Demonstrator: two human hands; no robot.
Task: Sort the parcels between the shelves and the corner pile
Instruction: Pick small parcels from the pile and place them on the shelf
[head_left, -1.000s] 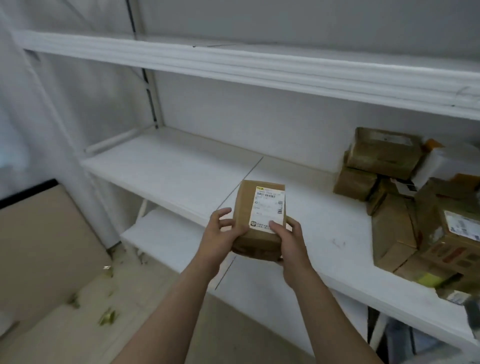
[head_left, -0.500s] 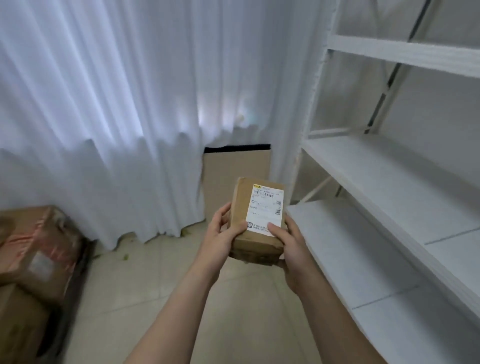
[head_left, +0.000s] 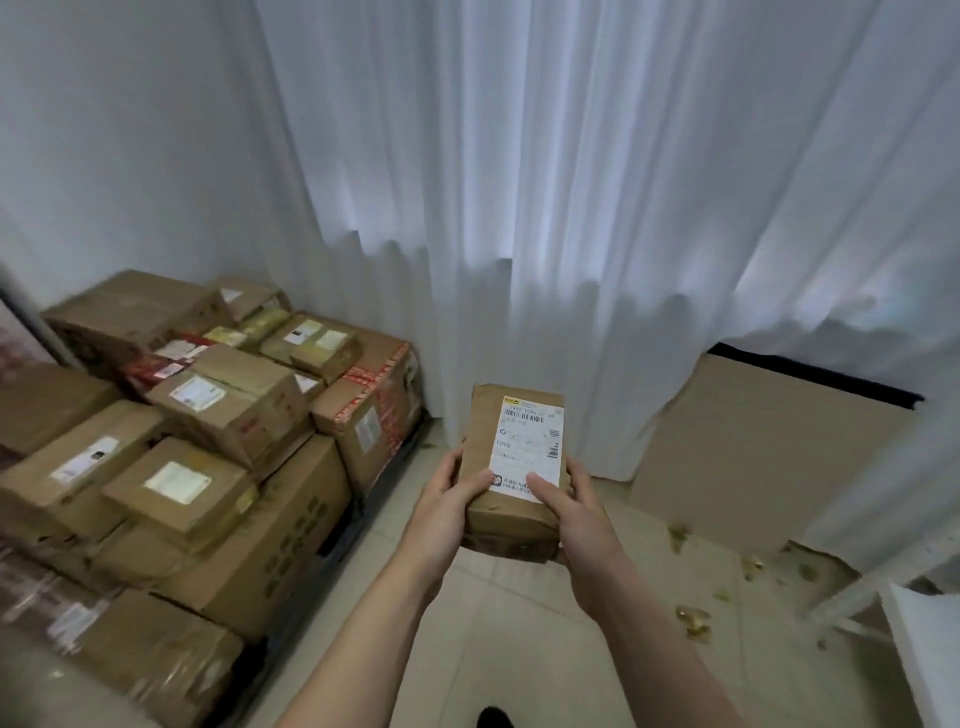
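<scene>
White curtain (head_left: 571, 208) behind. Parcel (head_left: 511, 467) held upright right of corner pile (head_left: 208, 441); left hand (head_left: 447, 504) and right hand (head_left: 582, 514) grip its sides, thumbs on label (head_left: 527, 447).

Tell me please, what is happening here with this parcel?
A person holds a small brown parcel in both hands. The left hand and the right hand grip its lower sides, and the white label faces up. It has not been put down yet. The pile of cardboard boxes stands in the corner to the left, beside the white curtain.
</scene>
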